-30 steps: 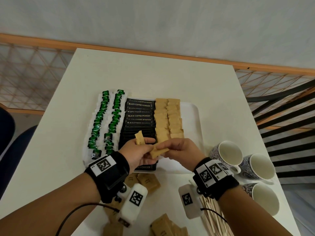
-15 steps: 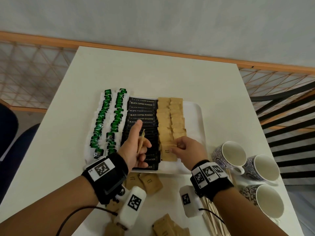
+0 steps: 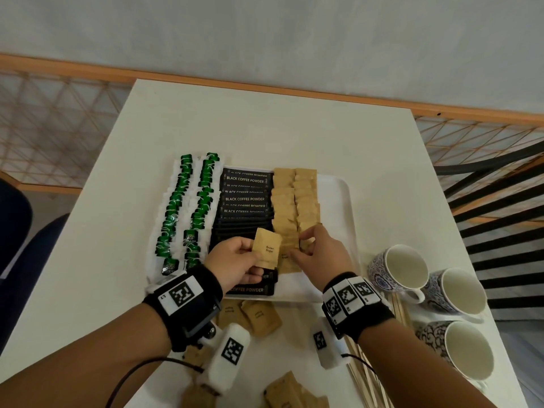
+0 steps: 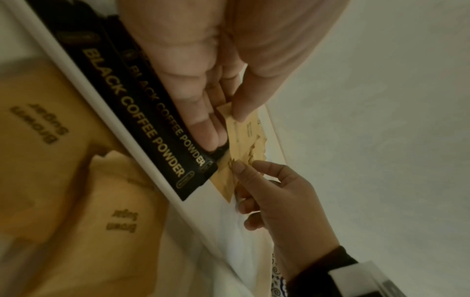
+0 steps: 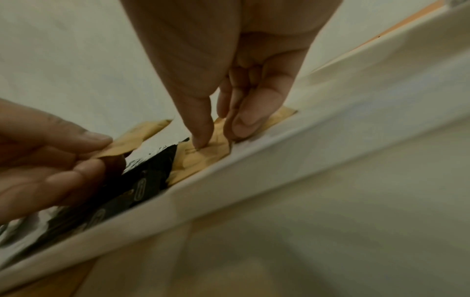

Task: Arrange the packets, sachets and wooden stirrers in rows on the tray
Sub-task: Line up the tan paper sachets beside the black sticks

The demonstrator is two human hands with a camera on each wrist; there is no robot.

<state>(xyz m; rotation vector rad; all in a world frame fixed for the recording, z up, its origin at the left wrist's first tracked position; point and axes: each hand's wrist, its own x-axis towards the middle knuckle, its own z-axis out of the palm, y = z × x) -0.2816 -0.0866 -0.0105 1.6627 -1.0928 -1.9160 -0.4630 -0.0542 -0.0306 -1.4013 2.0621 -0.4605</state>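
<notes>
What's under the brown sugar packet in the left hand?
Under the brown sugar packet that the left hand pinches lie black coffee sachets on the tray. The hand and packet hide some.

Three mugs (image 3: 407,270); one tray (image 3: 343,231); two green sachet rows (image 3: 188,207); two brown sugar rows (image 3: 295,198).

Soft, even indoor light falls from above, dim and slightly yellow, throwing only faint shadows. The head view is sharp in the middle and bows outward at its edges. Both wrist views are smeared and out of focus up close.
</notes>
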